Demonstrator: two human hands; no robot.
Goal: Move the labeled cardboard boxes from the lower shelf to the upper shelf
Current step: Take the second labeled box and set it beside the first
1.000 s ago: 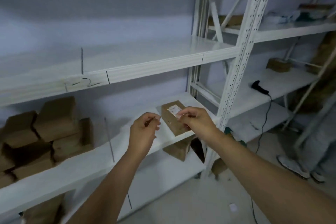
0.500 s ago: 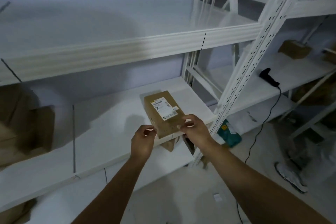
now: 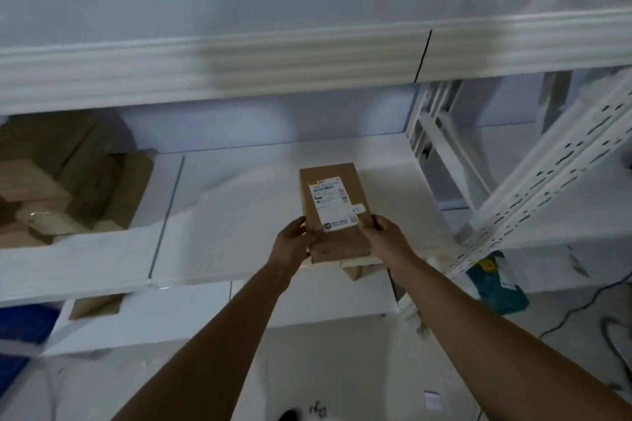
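Observation:
A brown cardboard box (image 3: 333,181) with a white label on top lies at the front edge of the lower white shelf (image 3: 239,215). My left hand (image 3: 292,244) grips its near left corner and my right hand (image 3: 384,237) grips its near right corner. Whether the box rests on the shelf or is raised slightly, I cannot tell. The upper shelf (image 3: 273,58) runs across the view above, with nothing visible on its top.
Several cardboard boxes (image 3: 65,181) are piled at the left of the lower shelf. A perforated white upright (image 3: 547,188) slants at the right. Below it lies a teal packet (image 3: 496,287). Another box (image 3: 355,272) shows beneath the shelf edge. A black cable (image 3: 581,304) crosses the floor.
The view has moved closer and tilted down. Both hands went from hovering near the labeled box to closing on its near corners.

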